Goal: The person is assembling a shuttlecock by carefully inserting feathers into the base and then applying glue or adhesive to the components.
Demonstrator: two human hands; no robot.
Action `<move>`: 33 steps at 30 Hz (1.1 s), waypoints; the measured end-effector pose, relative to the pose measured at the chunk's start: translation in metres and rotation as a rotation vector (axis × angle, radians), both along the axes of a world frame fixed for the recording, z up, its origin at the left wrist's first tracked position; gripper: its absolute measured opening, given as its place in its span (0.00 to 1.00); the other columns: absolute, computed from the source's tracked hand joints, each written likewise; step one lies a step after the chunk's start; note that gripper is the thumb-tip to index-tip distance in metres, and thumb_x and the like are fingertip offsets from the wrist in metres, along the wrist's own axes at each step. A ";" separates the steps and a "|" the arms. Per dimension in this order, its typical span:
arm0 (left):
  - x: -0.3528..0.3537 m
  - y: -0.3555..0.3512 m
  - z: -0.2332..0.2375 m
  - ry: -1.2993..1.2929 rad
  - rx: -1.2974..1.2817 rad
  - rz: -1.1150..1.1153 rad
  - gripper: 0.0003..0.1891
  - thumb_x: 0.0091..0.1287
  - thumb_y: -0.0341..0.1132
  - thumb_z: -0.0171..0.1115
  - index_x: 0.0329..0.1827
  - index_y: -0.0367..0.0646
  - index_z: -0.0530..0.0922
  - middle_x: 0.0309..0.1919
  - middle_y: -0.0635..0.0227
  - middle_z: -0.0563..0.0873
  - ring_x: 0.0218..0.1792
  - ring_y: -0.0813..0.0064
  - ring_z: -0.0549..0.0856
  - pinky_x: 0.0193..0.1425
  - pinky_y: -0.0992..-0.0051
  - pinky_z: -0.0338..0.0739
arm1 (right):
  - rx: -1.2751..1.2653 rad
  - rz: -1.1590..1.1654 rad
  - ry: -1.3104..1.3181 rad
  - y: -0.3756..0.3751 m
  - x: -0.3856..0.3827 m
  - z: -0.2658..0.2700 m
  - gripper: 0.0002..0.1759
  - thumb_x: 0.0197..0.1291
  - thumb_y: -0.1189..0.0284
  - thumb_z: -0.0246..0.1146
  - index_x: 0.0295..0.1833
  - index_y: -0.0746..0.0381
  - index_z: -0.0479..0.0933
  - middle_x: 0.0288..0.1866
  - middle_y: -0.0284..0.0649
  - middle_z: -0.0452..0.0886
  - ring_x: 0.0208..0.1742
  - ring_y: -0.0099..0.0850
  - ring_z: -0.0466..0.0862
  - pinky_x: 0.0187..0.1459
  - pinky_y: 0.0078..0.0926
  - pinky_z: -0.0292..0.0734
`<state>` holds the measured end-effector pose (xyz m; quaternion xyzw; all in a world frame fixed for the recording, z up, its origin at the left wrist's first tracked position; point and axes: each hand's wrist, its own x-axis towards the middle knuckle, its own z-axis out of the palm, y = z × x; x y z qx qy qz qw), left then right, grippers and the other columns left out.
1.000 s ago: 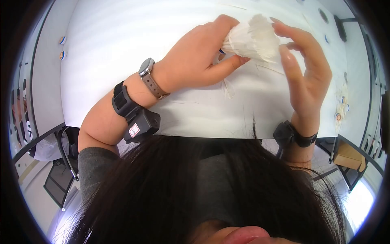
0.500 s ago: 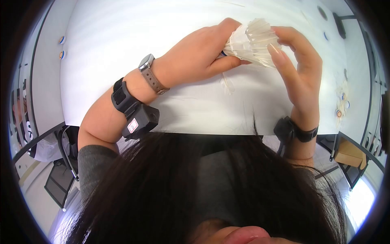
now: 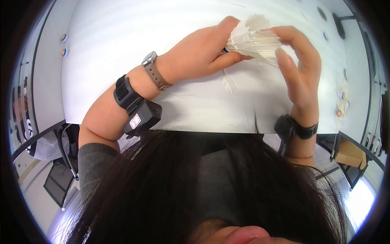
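Note:
A white feather shuttlecock (image 3: 258,38) is held above the white table in the head view, its skirt pointing right. My left hand (image 3: 203,51) is closed around the narrow end, where a sliver of blue band shows. Most of the base is hidden by those fingers. My right hand (image 3: 302,61) curves around the wide rim, its thumb and fingertips at the feather tips. Part of its grip is hidden behind the skirt. Below the shuttlecock, a loose feather (image 3: 229,83) lies on the table.
Two small round shuttlecock bases (image 3: 64,52) sit at the table's left edge. Loose feathers and several more bases (image 3: 339,112) lie along the right edge. A cardboard box (image 3: 350,154) is low on the right, beyond the white table (image 3: 195,116).
The shuttlecock has turned slightly in my hands, its skirt shifting. My right thumb has moved a little down and right along the rim. My left hand keeps its hold.

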<state>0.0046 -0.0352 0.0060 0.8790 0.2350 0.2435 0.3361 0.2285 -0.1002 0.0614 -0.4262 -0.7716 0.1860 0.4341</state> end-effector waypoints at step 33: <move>-0.006 0.001 0.011 -0.010 -0.091 -0.098 0.28 0.67 0.41 0.69 0.66 0.39 0.70 0.46 0.57 0.87 0.42 0.60 0.89 0.47 0.67 0.82 | -0.073 0.016 0.135 0.001 -0.002 -0.003 0.33 0.73 0.51 0.44 0.56 0.69 0.81 0.52 0.44 0.86 0.49 0.30 0.81 0.50 0.25 0.72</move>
